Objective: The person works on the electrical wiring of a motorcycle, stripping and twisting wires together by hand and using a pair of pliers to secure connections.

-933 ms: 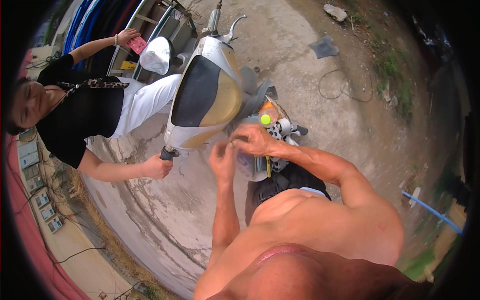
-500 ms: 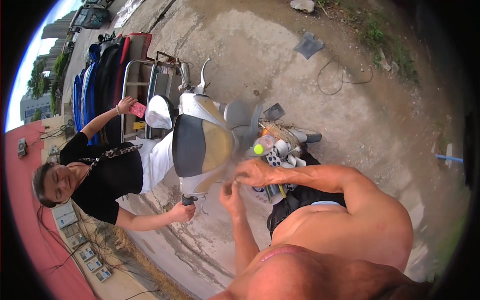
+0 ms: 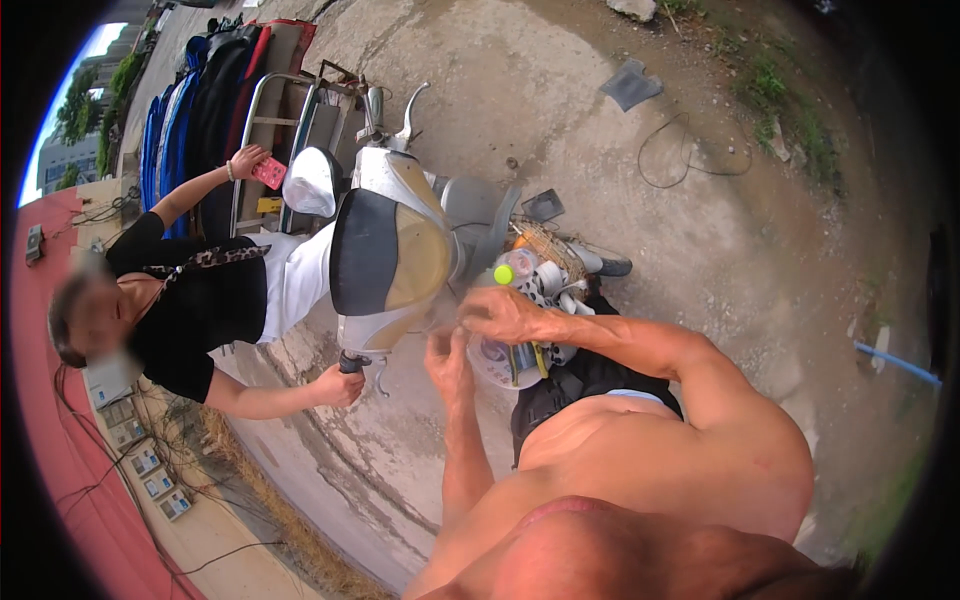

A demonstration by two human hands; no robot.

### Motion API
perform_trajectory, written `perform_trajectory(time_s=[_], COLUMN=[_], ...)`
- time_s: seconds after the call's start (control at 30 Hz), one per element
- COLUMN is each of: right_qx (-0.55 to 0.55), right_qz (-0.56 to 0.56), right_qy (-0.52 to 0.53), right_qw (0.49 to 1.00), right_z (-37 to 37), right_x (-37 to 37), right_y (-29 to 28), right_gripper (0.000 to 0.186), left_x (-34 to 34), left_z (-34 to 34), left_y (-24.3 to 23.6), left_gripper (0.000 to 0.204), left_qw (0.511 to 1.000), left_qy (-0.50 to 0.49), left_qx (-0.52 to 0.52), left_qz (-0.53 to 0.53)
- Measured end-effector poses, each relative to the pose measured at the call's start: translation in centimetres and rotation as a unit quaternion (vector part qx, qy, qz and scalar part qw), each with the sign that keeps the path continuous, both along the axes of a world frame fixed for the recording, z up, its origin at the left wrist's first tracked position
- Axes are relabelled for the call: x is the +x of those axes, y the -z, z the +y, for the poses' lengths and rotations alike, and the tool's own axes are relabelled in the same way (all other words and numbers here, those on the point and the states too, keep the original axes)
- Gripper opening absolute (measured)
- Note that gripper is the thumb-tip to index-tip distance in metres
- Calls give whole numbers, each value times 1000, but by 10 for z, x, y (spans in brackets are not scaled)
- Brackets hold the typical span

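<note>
My left hand (image 3: 451, 368) and my right hand (image 3: 498, 314) are close together beside the front of a scooter (image 3: 360, 260). The fingers of both are pinched; whatever they hold, if anything, is too small or hidden to make out. Just below my right hand is a round whitish tub (image 3: 487, 371) with yellow-and-dark handled tools (image 3: 525, 363) in it. A clear bottle with a yellow-green cap (image 3: 503, 273) lies beyond my right hand, near a wicker basket (image 3: 552, 250).
Another person (image 3: 210, 290) stands left of the scooter, one hand on its handlebar grip (image 3: 351, 362), the other holding a red phone (image 3: 268, 173). Behind are a metal-framed cart (image 3: 262, 125) and several scooter covers (image 3: 205, 95). A black wire (image 3: 690, 180) and dark mat (image 3: 632, 85) lie on the concrete.
The view has shifted a little, so the scooter and other person sit farther left in it. My hands stay pinched close together by the scooter's front.
</note>
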State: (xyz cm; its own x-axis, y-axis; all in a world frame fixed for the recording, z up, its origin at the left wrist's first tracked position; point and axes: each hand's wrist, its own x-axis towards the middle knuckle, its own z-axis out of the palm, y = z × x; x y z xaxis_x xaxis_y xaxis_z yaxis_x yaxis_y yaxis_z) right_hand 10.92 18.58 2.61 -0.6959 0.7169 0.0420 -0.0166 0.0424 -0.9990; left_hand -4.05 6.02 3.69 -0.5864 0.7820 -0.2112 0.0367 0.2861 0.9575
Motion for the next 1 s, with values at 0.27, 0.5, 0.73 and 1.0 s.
perform_trajectory(time_s=[0.27,0.5,0.73,1.0], right_qx=[-428,-66,4,60], right_qz=[83,-80,-120,-93], right_qy=[-20,-132,-111,-118], right_qw=[900,986,987,987], right_z=[2,-10,-4,-3], right_x=[-3,-31,-49,-47], right_y=[6,-10,-18,-20], right_gripper=[19,24,19,19], left_x=[-8,-15,-35,-32], left_z=[-15,-25,-40,-41], left_y=[3,0,-6,-16], left_gripper=[9,9,18,16], left_qw=[948,949,955,980], left_qy=[-116,-109,-79,-40], left_qx=[98,89,71,18], left_qz=[-280,-284,-277,-192])
